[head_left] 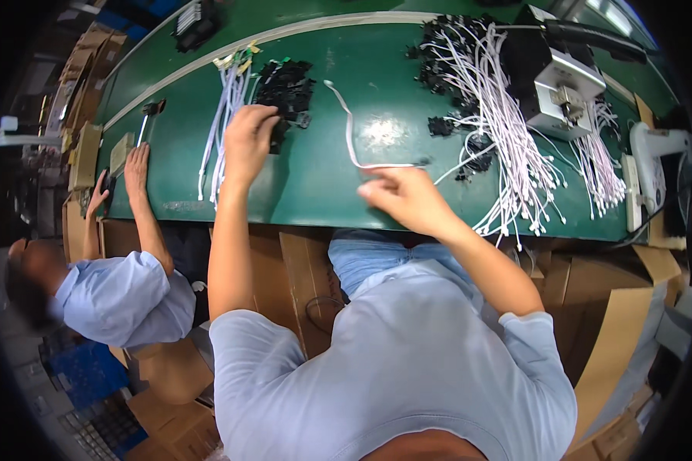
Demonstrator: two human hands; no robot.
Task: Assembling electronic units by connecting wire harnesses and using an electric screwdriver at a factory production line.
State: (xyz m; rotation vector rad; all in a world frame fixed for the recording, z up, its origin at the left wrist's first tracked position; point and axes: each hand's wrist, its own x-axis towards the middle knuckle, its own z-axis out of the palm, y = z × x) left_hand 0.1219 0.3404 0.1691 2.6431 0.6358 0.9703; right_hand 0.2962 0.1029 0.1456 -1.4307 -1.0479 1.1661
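Observation:
My left hand (247,142) is over the near edge of a pile of small black plastic parts (284,86). Its fingers are curled and pinched together; whatever they hold is hidden. A single white cable (349,127) lies bent on the green table, its white tip pointing away from me and a dark end to the right. Just below that dark end is my right hand (409,198), its fingers smeared by motion. Whether they grip the cable cannot be made out. Left of the black pile lies a bundle of white cables (227,115) with yellow-green ends.
A big heap of white cables (507,154) with black ends covers the table's right side, beside a metal-fronted machine (565,96). More white cables (598,169) lie beyond it. At left, a co-worker's hands (137,173) rest at the table. Cardboard boxes (607,338) stand below the edge.

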